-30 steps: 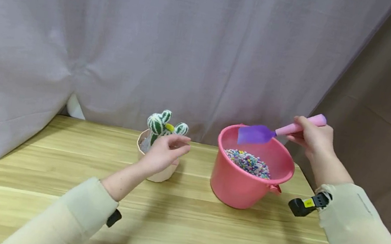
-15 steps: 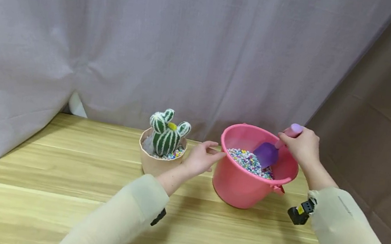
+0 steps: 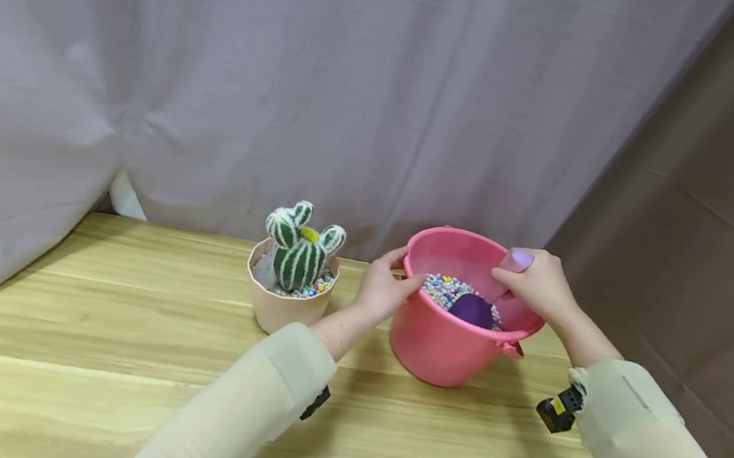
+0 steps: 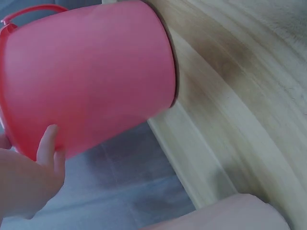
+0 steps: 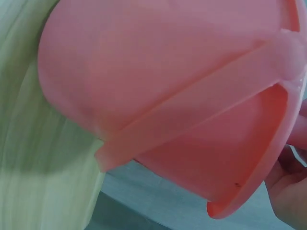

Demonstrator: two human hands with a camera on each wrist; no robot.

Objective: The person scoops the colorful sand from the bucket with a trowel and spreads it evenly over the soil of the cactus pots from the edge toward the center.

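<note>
A pink bucket [image 3: 442, 345] with colourful beads [image 3: 445, 288] inside stands on the wooden table [image 3: 110, 349]. My left hand [image 3: 389, 285] grips its left rim, thumb outside. My right hand [image 3: 535, 284] holds the pink handle [image 3: 516, 262] of a purple scoop [image 3: 471, 310], whose blade is dug into the beads. In the left wrist view the bucket [image 4: 96, 81] fills the frame, with the fingers [image 4: 48, 146] against its wall. The right wrist view shows the bucket [image 5: 158, 91] from below its rim, with part of the hand [image 5: 290, 191] at the right edge.
Left of the bucket, a beige pot [image 3: 283, 310] holds a knitted green cactus [image 3: 299, 251] with beads around its base. A grey curtain [image 3: 290, 77] hangs behind the table and a brown wall [image 3: 712, 230] stands to the right. The table edge runs close behind the bucket.
My left hand moved from the cactus pot to the bucket's rim and took hold. My right hand lowered the scoop from above the bucket into the beads.
</note>
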